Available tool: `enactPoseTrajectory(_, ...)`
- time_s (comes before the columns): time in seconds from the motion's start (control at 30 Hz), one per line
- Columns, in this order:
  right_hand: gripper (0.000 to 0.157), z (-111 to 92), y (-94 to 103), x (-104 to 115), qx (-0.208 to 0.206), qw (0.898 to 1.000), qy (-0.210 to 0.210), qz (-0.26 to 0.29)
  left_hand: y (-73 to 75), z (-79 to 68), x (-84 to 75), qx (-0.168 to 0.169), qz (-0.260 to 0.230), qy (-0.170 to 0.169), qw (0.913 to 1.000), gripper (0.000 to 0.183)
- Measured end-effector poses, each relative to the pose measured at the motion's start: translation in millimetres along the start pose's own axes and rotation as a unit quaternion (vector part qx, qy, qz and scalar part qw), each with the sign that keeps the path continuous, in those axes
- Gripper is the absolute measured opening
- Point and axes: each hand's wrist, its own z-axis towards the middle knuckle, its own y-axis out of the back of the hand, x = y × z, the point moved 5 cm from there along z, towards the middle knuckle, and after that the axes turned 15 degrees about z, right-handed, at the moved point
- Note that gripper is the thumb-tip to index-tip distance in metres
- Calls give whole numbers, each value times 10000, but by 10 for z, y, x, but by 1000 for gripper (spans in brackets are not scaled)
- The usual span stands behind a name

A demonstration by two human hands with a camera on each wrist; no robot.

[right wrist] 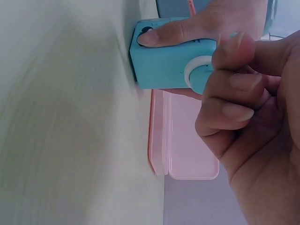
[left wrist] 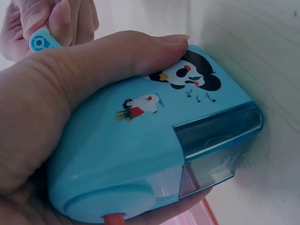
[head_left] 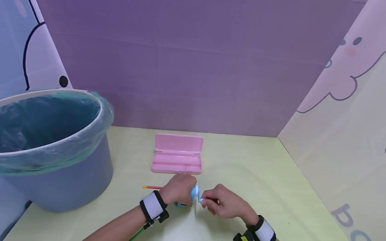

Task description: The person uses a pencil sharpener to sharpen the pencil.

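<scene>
My left hand grips a light blue crank pencil sharpener with cartoon prints and a clear shavings drawer. In the left wrist view its thumb lies across the printed face. A red pencil with a yellow end sticks out of the sharpener's left side. The fingers of my right hand pinch the handle of the sharpener's crank; the handle is mostly hidden behind the fingers. Just beyond the hands lies a pink pencil case with its lid raised and no contents visible.
A large bin with a green plastic liner stands at the left. The pale yellow table meets a purple backdrop behind and a printed white panel on the right.
</scene>
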Motion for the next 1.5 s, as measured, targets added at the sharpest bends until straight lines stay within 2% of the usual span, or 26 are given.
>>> enactPoseTrajectory(0.1,22,40,32,1,40,10000,16,-1,17,-11,21,9,33,28,10000,37)
enactPoseTrajectory(0.27,20,79,100,-8,-117,9999,76,-50,33,-24,34,-13,-16,35,10000,37)
enactPoseTrajectory(0.47,17,70,116,-2,-197,9997,160,39,-13,-41,8,39,-150,17,9999,38)
enactPoseTrajectory(0.93,14,43,276,-49,-507,9986,120,77,-23,14,-73,84,162,-19,9998,41)
enactPoseTrajectory(1.13,11,78,299,-78,-513,9984,243,-40,-45,9,-57,204,44,88,9997,43)
enactPoseTrajectory(1.5,13,168,361,-171,-502,9986,157,-78,-7,11,-9,88,216,90,9997,44)
